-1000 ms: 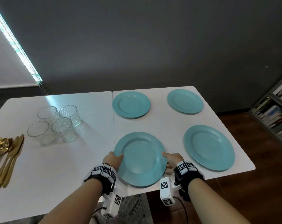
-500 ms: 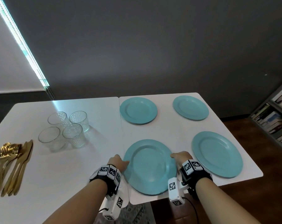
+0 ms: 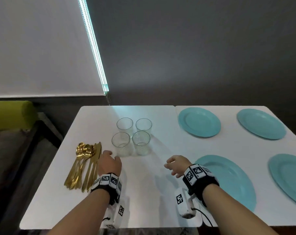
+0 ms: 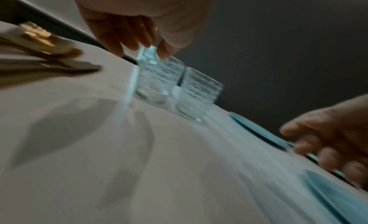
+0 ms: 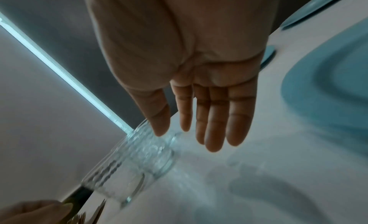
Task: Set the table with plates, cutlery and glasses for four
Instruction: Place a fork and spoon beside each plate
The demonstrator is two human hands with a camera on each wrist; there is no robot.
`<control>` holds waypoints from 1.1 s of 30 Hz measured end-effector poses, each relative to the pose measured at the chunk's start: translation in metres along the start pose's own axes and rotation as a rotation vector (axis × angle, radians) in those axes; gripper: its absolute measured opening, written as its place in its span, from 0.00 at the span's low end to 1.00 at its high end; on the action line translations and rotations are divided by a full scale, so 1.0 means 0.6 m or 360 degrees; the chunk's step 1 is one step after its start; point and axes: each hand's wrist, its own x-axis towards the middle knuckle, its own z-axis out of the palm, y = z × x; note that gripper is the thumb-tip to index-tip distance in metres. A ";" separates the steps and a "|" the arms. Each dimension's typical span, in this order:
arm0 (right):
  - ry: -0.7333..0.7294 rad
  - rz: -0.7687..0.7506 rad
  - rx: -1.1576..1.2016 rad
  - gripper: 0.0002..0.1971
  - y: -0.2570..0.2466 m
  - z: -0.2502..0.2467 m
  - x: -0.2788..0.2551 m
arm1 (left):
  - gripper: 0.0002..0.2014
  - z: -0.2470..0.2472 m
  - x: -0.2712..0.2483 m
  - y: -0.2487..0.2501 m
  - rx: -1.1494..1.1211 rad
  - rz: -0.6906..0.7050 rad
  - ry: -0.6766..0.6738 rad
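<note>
Several teal plates lie on the right half of the white table [image 3: 143, 197]; the nearest is the near-left plate [image 3: 232, 182]. Several clear glasses [image 3: 121, 144] stand clustered mid-table, blurred in the left wrist view [image 4: 159, 79] and the right wrist view [image 5: 139, 156]. A pile of gold cutlery [image 3: 84, 165] lies to their left. My left hand [image 3: 112, 156] hovers between the cutlery and the near-left glass, fingers loosely curled [image 4: 129, 38], holding nothing. My right hand [image 3: 169, 164] hangs over bare table left of the near-left plate, fingers straight [image 5: 209, 117] and empty.
The table is two white tops joined at a seam [image 3: 175, 133]. A green seat [image 3: 11, 114] and dark floor lie past the left edge. A grey wall and a lit window blind [image 3: 42, 48] stand behind the table.
Both hands have let go of the near-left plate and moved left toward the glasses and cutlery. The plate stays where it lay. The head view has swung left.
</note>
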 end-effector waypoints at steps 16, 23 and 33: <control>-0.0055 0.0184 -0.0119 0.06 -0.058 0.112 0.024 | 0.32 -0.068 0.184 -0.212 0.0733 -0.0330 -0.0308; -0.0012 0.0268 -0.0069 0.06 -0.043 0.113 0.028 | 0.15 -0.066 0.212 -0.206 0.0533 -0.0382 -0.0397; -0.0022 0.0248 -0.0019 0.07 -0.051 0.120 0.031 | 0.12 -0.074 0.210 -0.188 0.0235 -0.0496 -0.0455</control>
